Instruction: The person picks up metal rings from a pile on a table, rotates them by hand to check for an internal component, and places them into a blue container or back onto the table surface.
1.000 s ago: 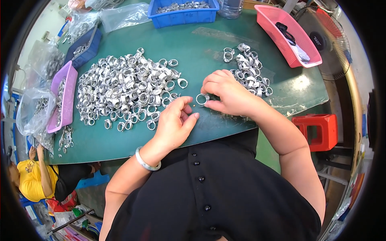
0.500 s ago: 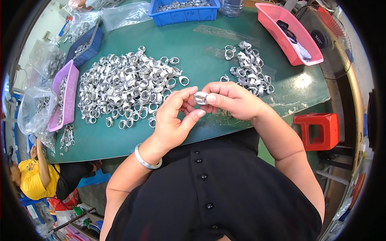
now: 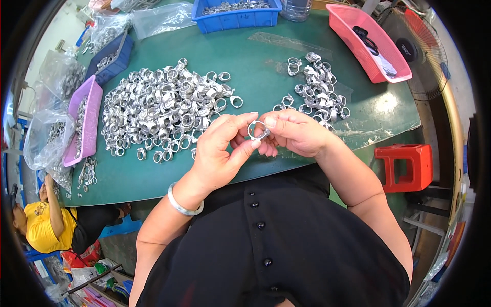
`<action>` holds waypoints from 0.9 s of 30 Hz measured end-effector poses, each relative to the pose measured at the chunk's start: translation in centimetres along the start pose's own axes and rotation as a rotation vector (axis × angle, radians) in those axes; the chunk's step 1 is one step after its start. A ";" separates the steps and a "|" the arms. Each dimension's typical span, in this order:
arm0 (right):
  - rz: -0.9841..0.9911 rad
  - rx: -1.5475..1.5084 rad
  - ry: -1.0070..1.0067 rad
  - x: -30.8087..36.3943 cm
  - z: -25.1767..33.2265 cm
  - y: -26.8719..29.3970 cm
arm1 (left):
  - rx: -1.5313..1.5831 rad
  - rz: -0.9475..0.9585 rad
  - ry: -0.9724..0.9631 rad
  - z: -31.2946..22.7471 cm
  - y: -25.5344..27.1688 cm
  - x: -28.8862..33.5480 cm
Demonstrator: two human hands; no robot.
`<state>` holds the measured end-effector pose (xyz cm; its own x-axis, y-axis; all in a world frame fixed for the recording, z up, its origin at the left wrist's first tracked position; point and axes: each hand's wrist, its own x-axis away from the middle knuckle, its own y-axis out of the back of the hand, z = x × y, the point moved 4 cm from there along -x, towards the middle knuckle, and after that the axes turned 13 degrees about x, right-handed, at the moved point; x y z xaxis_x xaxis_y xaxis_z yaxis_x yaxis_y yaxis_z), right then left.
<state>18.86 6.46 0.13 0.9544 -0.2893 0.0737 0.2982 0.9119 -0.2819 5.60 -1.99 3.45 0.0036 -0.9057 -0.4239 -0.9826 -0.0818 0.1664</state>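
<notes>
Between my two hands, above the near edge of the green table [image 3: 245, 66], is a silver metal ring clamp [image 3: 258, 130], its round opening facing up toward me. My left hand [image 3: 221, 148] grips its left side with thumb and fingers. On its right side, the thumb and fingers of my right hand [image 3: 296, 132] pinch it. Left of my hands spreads a big heap of similar metal ring clamps [image 3: 163, 105]. A smaller pile of clamps [image 3: 322, 89] lies just beyond my right hand, which partly covers its near end.
A blue bin [image 3: 235, 19] of parts stands at the back, a pink basket [image 3: 358, 46] back right, a purple basket [image 3: 84, 123] and plastic bags [image 3: 48, 138] at left. A red stool [image 3: 404, 166] and a fan [image 3: 409, 51] are at right. A person in yellow [image 3: 45, 227] sits at left.
The ring clamp has turned in my fingers, so its round opening now faces up toward me instead of its banded side. My right hand has shifted slightly.
</notes>
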 end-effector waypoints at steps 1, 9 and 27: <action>-0.002 0.006 0.003 0.0 0.0 0.0 | 0.001 -0.002 0.035 0.0 0.0 0.1; -0.023 0.034 -0.010 0.0 -0.3 -0.1 | -0.145 0.002 -0.050 -0.7 -0.1 0.0; -0.221 0.235 0.088 0.4 1.0 -1.0 | 0.552 -0.153 0.201 2.2 -0.4 1.7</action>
<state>19.00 5.71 1.43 0.8642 -0.5026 0.0228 0.5031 0.8633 -0.0396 5.61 -2.55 0.68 0.1349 -0.9659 -0.2209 -0.9190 -0.0386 -0.3924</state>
